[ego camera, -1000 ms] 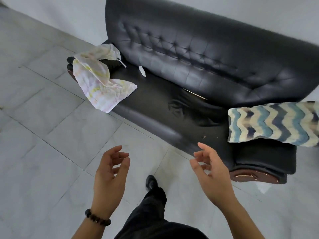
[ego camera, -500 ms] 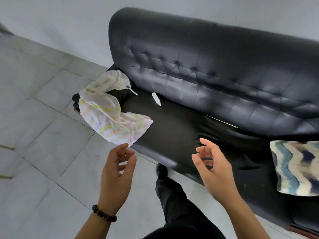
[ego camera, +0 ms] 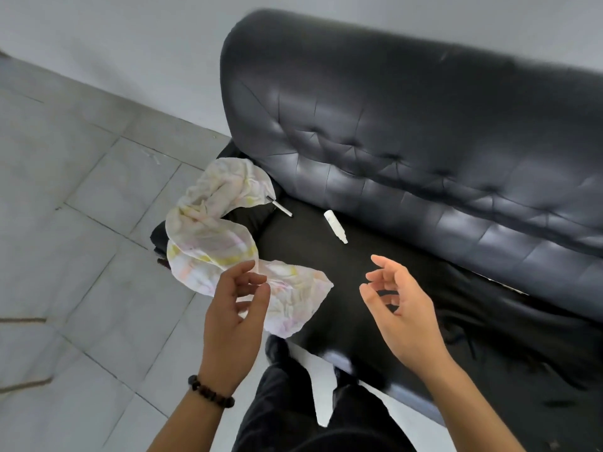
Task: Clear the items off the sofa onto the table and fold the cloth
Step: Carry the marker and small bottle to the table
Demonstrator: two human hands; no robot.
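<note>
A crumpled white cloth (ego camera: 215, 243) with faint yellow and pink marks lies draped over the left arm and seat edge of the black leather sofa (ego camera: 424, 158). A dark pen (ego camera: 280, 207) pokes out from under the cloth's upper end. On the seat near the backrest lies a small white tube (ego camera: 335, 226). My left hand (ego camera: 236, 316) hovers in front of the cloth's near corner, fingers curled and apart, holding nothing. Over the seat, my right hand (ego camera: 399, 316) is likewise loosely spread and holds nothing.
Grey floor tiles (ego camera: 81, 256) spread to the left of the sofa. A grey wall (ego camera: 130, 44) runs behind it. My dark trouser leg and shoe (ego camera: 280, 353) stand at the sofa's front edge.
The view has closed in on the sofa's left end and the patterned cushion has left the frame. Both hands have come forward, the left now over the cloth's corner.
</note>
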